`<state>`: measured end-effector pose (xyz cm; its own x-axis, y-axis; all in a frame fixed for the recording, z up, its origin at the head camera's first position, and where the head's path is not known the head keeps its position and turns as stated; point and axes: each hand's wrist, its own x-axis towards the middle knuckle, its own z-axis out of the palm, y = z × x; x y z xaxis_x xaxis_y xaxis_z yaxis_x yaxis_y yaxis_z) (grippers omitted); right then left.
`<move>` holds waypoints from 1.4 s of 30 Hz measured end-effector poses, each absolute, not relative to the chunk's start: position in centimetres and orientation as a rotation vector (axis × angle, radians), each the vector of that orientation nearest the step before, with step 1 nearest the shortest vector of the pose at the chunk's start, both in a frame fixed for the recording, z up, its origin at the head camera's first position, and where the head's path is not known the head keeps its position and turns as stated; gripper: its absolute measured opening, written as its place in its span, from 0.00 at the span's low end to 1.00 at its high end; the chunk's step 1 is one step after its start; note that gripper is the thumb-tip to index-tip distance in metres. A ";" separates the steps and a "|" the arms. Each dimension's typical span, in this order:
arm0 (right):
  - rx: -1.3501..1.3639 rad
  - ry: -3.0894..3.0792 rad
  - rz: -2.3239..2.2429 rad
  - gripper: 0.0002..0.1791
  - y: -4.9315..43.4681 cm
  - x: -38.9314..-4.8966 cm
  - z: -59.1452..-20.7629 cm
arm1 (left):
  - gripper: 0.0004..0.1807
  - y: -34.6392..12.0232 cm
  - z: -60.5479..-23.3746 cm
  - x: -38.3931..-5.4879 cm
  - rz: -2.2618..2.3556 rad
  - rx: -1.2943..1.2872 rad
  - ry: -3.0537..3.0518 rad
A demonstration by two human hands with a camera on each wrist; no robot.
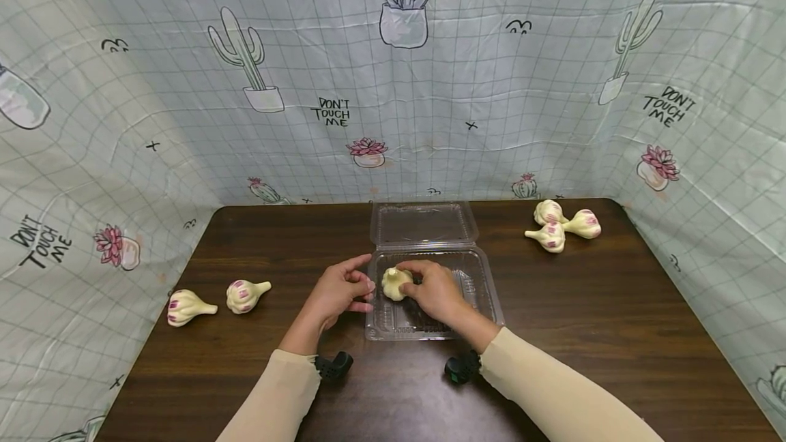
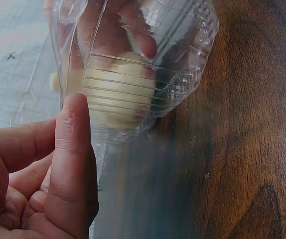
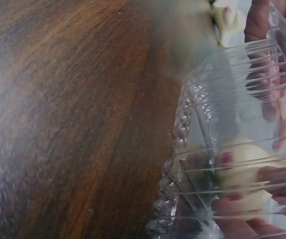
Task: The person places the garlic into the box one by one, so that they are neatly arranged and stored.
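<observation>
A clear plastic clamshell container [image 1: 469, 286] lies unfolded on the table, its lid [image 1: 424, 224] laid back toward the wall. In its base, at the left side, my right hand [image 1: 434, 290] grips a garlic bulb [image 1: 393, 285] between thumb and fingers, the stem pointing up and away. Seen through the ribbed wall in the left wrist view, the pale bulb [image 2: 118, 94] sits low in the container. Beside the left rim is my left hand [image 1: 340, 288], loosely bent, fingertips right at the edge and no garlic in it.
Two garlic bulbs [image 1: 244, 296] [image 1: 187, 307] lie apart on the left of the dark wooden table [image 1: 571, 346]. Three more bulbs [image 1: 548, 236] cluster at the back right. A patterned cloth [image 1: 467, 94] hangs behind and along both sides of the table.
</observation>
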<state>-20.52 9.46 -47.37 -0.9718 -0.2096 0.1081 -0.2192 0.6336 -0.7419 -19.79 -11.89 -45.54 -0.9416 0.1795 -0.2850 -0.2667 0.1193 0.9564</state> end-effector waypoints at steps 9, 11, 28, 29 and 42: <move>0.369 -2.831 1.220 0.20 9.2 -20.6 -47.3 | 0.35 -11.9 -45.5 -19.7 1.888 -0.082 2.068; 0.354 -2.841 1.237 0.21 9.2 -20.5 -47.2 | 0.35 -11.8 -45.5 -19.7 1.890 -0.083 2.066; 0.317 -2.841 1.294 0.27 9.2 -20.3 -47.1 | 0.36 -11.9 -45.7 -19.8 1.900 -0.090 2.054; 0.316 -2.844 1.294 0.27 9.3 -20.3 -47.1 | 0.36 -11.9 -45.6 -19.8 1.900 -0.091 2.053; 0.334 -2.779 1.313 0.30 9.9 -20.2 -46.8 | 0.36 -11.9 -45.6 -19.8 1.901 -0.096 2.056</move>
<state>-20.24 9.93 -46.82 -0.9754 -0.1729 0.1369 -0.2156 0.6161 -0.7576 -19.82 -11.88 -45.60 -0.9405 0.1772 -0.2898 -0.2751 0.1029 0.9559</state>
